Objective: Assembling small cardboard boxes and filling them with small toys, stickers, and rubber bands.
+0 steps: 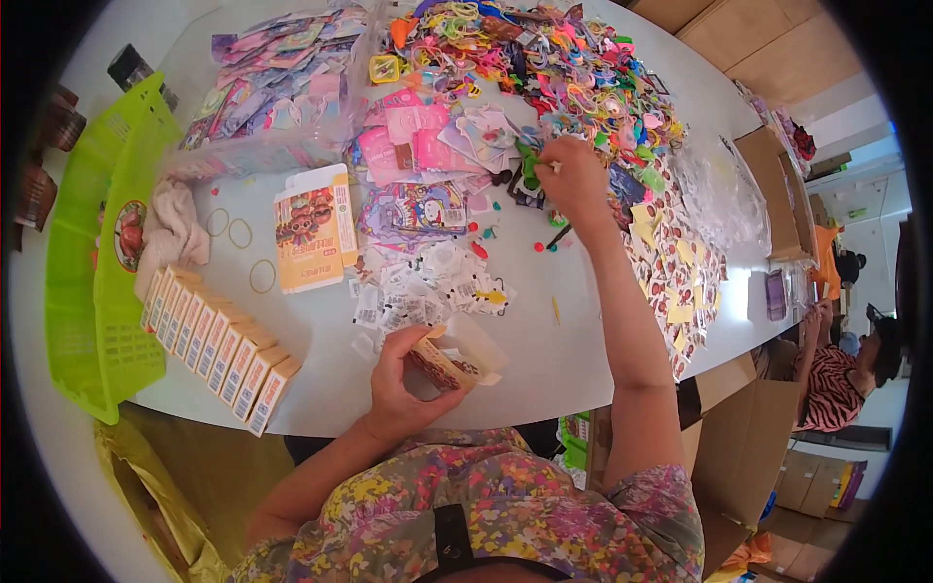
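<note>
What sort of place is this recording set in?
Probably a small packing workroom. A white table holds a row of filled small cartons, heaps of colourful trinkets and printed packets. The left hand holds an open carton; cardboard boxes stand around.

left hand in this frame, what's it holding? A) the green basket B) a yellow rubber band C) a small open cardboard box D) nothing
C: the left hand grips a small open cardboard box near the table edge, flap up, while the right hand reaches into the pile of colourful trinkets.
</note>
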{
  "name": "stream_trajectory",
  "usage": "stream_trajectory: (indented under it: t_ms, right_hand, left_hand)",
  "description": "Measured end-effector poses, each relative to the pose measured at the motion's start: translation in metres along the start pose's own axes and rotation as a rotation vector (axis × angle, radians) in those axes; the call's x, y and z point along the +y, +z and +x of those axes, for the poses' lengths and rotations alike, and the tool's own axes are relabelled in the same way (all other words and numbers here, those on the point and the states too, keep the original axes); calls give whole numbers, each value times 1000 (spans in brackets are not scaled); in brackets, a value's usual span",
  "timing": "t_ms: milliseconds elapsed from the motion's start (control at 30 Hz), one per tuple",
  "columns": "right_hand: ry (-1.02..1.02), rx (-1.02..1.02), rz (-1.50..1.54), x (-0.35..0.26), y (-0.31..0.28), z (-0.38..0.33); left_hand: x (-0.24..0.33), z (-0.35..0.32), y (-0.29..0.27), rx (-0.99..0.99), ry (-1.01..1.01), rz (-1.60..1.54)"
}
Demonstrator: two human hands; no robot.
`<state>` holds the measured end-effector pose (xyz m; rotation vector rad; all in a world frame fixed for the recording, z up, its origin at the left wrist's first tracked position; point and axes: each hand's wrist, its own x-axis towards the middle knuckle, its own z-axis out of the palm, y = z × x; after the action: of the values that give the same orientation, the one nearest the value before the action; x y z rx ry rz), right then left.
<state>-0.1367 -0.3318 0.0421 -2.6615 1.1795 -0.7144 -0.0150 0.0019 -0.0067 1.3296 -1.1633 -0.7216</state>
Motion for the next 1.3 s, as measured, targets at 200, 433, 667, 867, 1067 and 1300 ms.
stream_trajectory:
  t_ms: [200,433,667,867,1067,1300]
  right_hand:
    - [242,-138,176,-16,-28,2]
    - [-312,-32,-105,-61,24,47]
    - [-321,-187,-272,-52,51,54]
    - [-308,329,233,-56,29,40]
    - [273,9,854,-62,14,15]
    - [228,38,927,-63,-7,-1]
  left_hand:
    - [-1,3,-3,-10,33,21]
    - [3,3,-1,-18,69,62]
    - [1,3,1,-31,61,28]
    - [0,2,1,-6,65,53]
    - [1,3,2,39,59,43]
    - [0,4,5,64,54,45]
